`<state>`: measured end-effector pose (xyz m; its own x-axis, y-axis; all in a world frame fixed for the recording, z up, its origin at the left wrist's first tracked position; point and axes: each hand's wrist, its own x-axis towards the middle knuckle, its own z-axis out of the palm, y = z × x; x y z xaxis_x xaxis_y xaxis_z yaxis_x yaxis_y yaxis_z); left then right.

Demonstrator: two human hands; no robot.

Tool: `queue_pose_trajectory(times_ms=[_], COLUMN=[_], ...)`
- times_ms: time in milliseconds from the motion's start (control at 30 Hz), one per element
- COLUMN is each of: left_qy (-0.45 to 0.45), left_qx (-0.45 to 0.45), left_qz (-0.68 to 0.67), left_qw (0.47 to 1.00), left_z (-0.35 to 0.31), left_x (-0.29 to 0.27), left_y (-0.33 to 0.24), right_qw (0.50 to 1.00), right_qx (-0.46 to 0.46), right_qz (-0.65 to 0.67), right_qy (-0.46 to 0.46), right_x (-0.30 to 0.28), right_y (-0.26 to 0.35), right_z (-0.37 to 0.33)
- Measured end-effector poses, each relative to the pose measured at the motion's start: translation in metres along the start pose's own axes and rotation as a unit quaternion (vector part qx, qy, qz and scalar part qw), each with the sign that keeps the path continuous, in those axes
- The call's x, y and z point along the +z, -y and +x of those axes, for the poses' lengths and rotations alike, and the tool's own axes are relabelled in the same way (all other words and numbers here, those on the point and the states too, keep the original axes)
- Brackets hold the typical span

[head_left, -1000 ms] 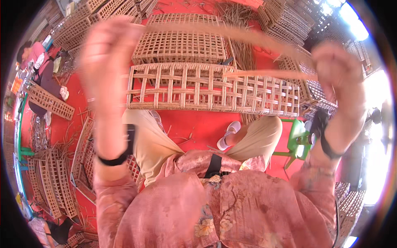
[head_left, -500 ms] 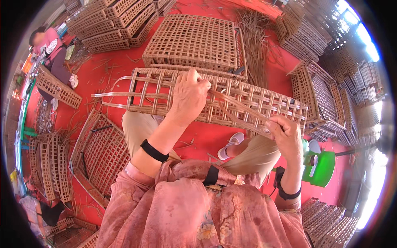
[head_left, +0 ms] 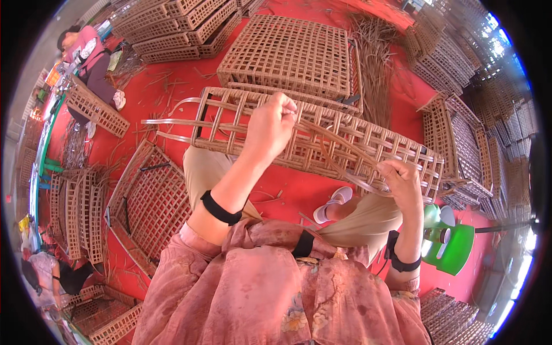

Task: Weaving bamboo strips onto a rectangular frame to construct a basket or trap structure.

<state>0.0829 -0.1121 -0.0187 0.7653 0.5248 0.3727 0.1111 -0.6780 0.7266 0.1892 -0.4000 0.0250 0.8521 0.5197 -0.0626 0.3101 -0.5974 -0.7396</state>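
A narrow brown woven rattan basket (head_left: 224,123) lies across my lap, its lattice side up, with loose strand ends sticking out at the left. My left hand (head_left: 267,131) is closed at the far edge, around the middle of its length, fingers pinched; what they pinch is mostly hidden. A flat brown strand (head_left: 339,144) runs from near that hand to the right across the weave. Its right part reaches my right hand (head_left: 401,179), which is closed on it with thumb and forefinger near the basket's right end.
Ahead sits a larger woven basket (head_left: 287,54) beside a bundle of loose strands (head_left: 374,69). Stacked baskets (head_left: 178,29) stand far left, and another basket (head_left: 144,201) lies left of my knee. A green stool (head_left: 454,247) is at my right. A co-worker (head_left: 92,54) sits far left.
The whole scene has shifted rightward in view. My left hand's fingers have lifted and turned slightly; my right hand stays on the strand, a little closer to the left hand.
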Motion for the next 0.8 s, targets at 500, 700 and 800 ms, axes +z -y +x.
queue_pose_trajectory(times_ms=[500, 700, 800], left_qy=[-0.103, -0.103, -0.08], left_qx=[0.038, 0.015, -0.006], left_qz=[0.154, 0.198, 0.216], left_qw=[0.982, 0.975, 0.973], left_z=[-0.011, -0.013, -0.01], left_x=[-0.022, -0.031, -0.032], left_y=[0.025, 0.025, 0.028], right_qw=[0.996, 0.995, 0.994], right_qx=[-0.069, -0.046, -0.048], right_qz=[0.028, 0.029, 0.02], right_qy=[0.052, 0.087, 0.099], right_x=[0.015, 0.029, 0.033], right_y=[0.044, 0.049, 0.045], right_z=[0.038, 0.055, 0.062])
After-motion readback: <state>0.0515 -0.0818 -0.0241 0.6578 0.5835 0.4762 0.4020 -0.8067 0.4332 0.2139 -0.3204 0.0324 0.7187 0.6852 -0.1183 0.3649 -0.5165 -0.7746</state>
